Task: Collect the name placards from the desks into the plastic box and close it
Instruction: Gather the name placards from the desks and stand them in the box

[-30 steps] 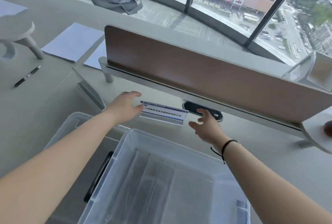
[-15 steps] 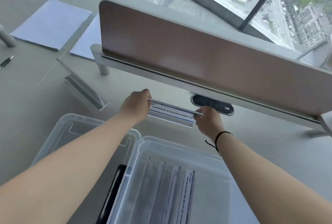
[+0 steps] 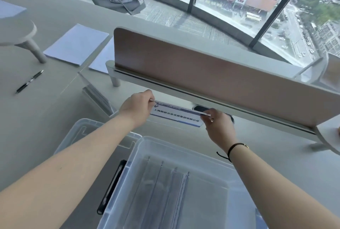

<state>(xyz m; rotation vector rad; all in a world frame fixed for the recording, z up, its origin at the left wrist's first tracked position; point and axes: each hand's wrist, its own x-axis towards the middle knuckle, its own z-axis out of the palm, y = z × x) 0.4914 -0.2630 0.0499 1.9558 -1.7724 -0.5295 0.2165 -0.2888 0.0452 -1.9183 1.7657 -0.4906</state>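
A clear acrylic name placard with a blue-edged white label is held over the desk, just beyond the plastic box. My left hand pinches its left end and my right hand pinches its right end. The clear plastic box stands open below my arms, with several placards lying flat inside. Its clear lid lies to the left, partly under my left forearm. Another placard stands on the desk at the left.
A brown divider panel on a grey rail runs across the desk behind the placard. Paper sheets and a black pen lie at the left. A black cable port sits under the rail. Windows lie beyond.
Both hands went from reaching beside the standing placard to pinching its ends. The placard now sits raised and tilted between them, nearer the box.
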